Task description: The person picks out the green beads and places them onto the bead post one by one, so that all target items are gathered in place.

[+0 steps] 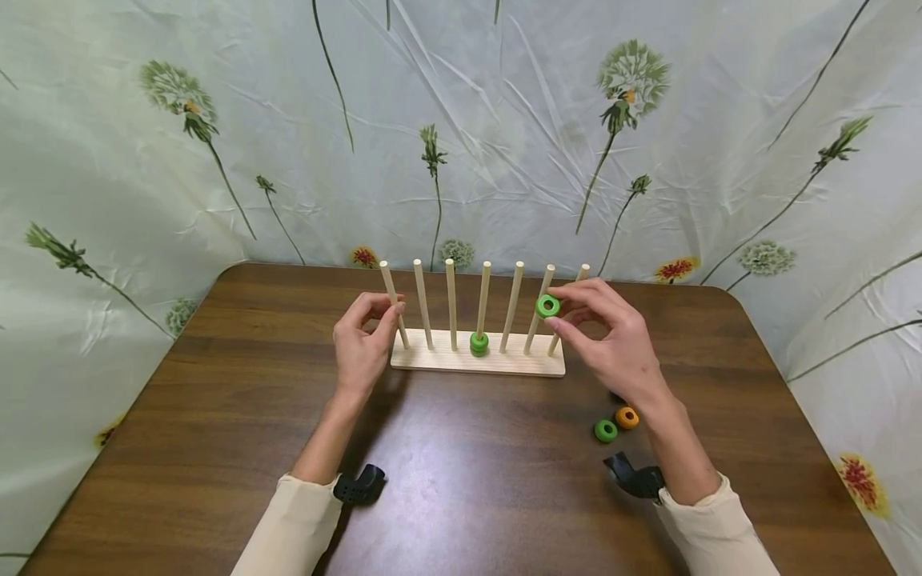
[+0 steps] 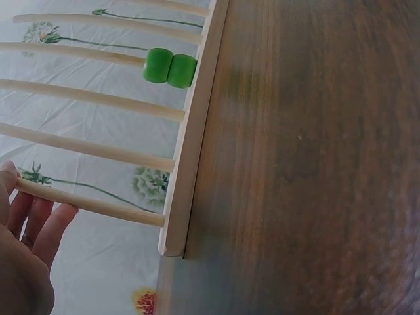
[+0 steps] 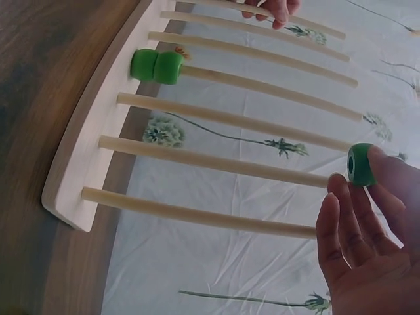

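In the head view, your left hand (image 1: 362,340) pinches the leftmost round, pale wooden peg (image 1: 389,280) of a seven-peg wooden rack (image 1: 478,366); your right hand (image 1: 612,336) grips a round green bead (image 1: 539,309) near the right-hand pegs. A loose green bead (image 1: 599,433) and an orange bead (image 1: 621,419) lie on the brown table (image 1: 461,448).

In the left wrist view, your fingers meet the end peg.

In the right wrist view, your thumb and fingers hold the bead; two stacked green beads (image 3: 156,65) circle the middle peg.

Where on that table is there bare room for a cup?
Bare tabletop lies in front of the pegged stand, between the left forearm and right forearm. More lies left of the left hand and right of the right forearm. It's crowded just inside the right forearm, around a loose green bead and orange bead, and at the pegs.
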### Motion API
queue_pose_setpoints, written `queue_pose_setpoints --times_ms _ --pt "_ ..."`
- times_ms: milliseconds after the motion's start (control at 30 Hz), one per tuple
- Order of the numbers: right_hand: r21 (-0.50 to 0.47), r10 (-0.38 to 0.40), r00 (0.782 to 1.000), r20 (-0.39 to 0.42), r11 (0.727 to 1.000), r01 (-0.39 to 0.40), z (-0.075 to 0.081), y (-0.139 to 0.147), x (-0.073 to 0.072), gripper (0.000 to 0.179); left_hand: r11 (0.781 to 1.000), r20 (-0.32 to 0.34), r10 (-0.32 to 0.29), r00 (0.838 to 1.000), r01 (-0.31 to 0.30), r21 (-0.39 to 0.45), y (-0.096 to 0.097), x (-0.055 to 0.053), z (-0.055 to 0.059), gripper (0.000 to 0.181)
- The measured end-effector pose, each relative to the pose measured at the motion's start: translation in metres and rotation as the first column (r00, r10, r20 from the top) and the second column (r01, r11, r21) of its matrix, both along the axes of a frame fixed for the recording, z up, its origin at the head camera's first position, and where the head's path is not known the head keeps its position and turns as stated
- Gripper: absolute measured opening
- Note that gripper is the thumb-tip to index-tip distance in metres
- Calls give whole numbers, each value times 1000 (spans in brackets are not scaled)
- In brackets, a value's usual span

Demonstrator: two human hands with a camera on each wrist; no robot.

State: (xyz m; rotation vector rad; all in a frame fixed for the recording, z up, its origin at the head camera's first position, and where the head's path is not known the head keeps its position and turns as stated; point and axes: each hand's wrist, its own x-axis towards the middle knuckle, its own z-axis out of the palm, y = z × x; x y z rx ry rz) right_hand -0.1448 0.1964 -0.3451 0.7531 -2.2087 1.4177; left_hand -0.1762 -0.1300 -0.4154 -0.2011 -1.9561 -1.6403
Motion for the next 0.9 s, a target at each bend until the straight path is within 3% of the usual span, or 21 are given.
queue_pose_setpoints --times_ms 900 --pt "-46 -11 1000 21 999 12 5 -22 -5 40 1000 3 0 1000 0 -9 0 1 2 8"
